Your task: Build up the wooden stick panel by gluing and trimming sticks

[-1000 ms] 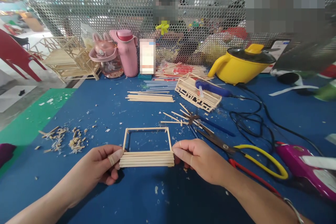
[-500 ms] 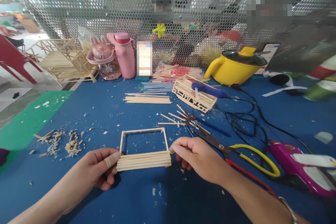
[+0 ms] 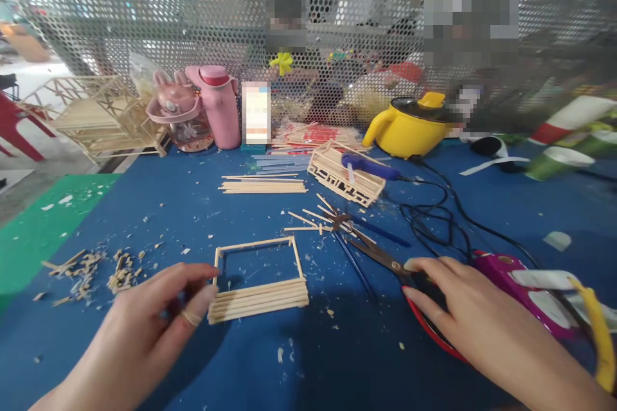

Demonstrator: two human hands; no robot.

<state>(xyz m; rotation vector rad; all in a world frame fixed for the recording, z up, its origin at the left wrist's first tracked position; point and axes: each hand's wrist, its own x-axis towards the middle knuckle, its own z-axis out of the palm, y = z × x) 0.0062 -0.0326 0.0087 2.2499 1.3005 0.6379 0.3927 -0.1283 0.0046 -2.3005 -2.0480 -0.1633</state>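
Wooden frame (image 3: 258, 282) now lies loose near the bench's (image 3: 193, 218) front edge: the left hand (image 3: 144, 327), fingers spread, barely touches its left end, while the right hand (image 3: 472, 321) has left it and rests open on the scissors (image 3: 380, 257).

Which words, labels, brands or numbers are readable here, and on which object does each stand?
No text can be read.
Red-printed packets by the mesh: print too blurred.
White box beside the pink bottle: face blurred out.
Yellow pot and purple tool: no marking visible.
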